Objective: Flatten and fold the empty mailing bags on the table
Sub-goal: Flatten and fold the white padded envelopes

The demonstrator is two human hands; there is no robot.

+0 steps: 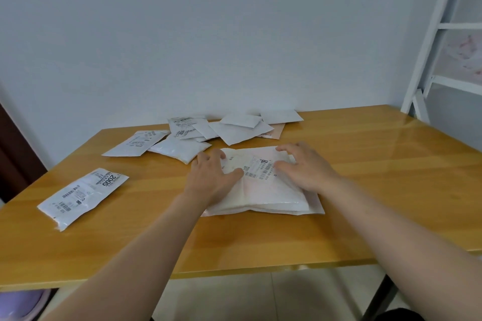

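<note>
Two bare hands rest on a stack of flattened white plastic mailing bags (263, 190) near the front centre of the yellow wooden worktop (378, 190). Left hand (212, 177): fingers spread nearly straight, pressing the top bag, gripping nothing. Right hand (305, 167): fingers slightly arched, fingertips on the top bag's far edge. One labelled white mailing bag (83, 197) lies apart at left. Beyond, a loose pile of white mailing bags (208, 133) lies near the pale wall (182, 34).
</note>
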